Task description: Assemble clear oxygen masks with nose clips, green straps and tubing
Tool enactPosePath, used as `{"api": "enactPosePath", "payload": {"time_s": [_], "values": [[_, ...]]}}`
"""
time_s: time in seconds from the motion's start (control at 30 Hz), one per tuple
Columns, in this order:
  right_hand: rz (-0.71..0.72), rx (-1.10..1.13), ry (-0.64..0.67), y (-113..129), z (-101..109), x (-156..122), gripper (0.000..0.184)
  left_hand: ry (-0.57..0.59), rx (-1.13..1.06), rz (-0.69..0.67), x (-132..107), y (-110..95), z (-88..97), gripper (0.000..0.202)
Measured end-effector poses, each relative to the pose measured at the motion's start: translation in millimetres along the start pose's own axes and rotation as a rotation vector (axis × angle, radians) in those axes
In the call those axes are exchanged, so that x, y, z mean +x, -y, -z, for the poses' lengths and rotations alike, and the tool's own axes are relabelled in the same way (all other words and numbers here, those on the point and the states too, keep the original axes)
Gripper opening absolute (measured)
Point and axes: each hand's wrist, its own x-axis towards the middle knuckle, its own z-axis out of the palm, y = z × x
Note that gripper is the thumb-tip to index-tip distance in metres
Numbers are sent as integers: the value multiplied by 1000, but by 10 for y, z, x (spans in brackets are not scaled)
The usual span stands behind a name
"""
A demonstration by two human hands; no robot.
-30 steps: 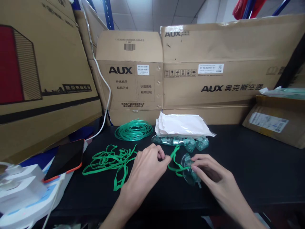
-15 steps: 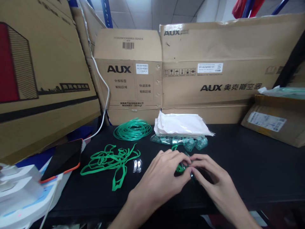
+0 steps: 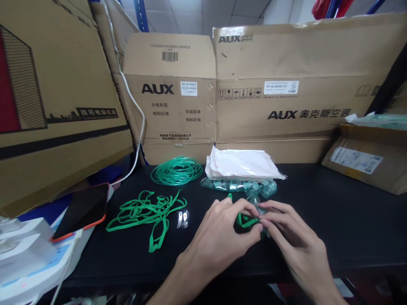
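Note:
My left hand [image 3: 222,231] is closed in a pinch on a green elastic strap [image 3: 246,221], which loops between thumb and fingers. My right hand [image 3: 294,237] meets its fingertips, pinched on a clear greenish plastic piece [image 3: 254,202] that is mostly hidden by the fingers. Left of my hands lies a tangle of green elastic straps [image 3: 162,216]. Between the tangle and my left hand are small silvery metal strips [image 3: 179,220]. Behind the hands, several clear green plastic parts [image 3: 233,185] lie in a row under a stack of white packets [image 3: 243,164].
A coil of green tubing [image 3: 177,170] rests on the black table [image 3: 333,220]. At left are a phone [image 3: 81,212] with an orange edge and a white power strip [image 3: 25,262]. Cardboard panels [image 3: 280,59] stand behind; an open cardboard box [image 3: 365,156] is at right.
Both hands have shifted slightly to the right with the pinched pieces. More of the strap loop and clear plastic now shows between them.

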Motion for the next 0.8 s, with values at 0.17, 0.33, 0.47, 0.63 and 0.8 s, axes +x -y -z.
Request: {"api": "enactPosePath", "payload": {"time_s": [0.17,0.33,0.47,0.63,0.8], "values": [[2,16,-40,5,-13,-23,13,-43,12,-16,6,14,10,16],[8,94,-142,-4,-22,1,10,-89,57,-7,13,59,60,16],[-35,121,-169,-4,-32,28,7,-106,76,-22,6,80,71,16],[-91,179,-117,-45,-60,24,10,-103,81,-90,-6,69,27,18],[-80,125,-43,-80,-44,14,3,-103,98,-118,-21,38,0,20]]}}
